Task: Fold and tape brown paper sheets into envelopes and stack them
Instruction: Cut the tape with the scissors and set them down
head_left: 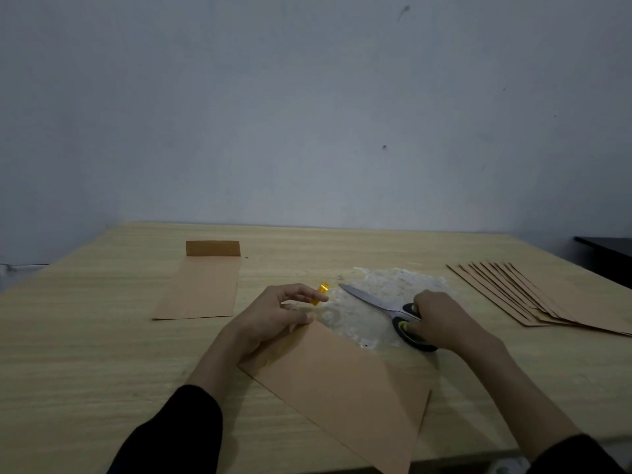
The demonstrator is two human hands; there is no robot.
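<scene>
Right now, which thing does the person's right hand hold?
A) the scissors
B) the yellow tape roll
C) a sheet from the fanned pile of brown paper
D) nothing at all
A: the right hand grips the black handles of the scissors, whose blades point away across the table, while the yellow tape roll is at the fingertips of the left hand.
</scene>
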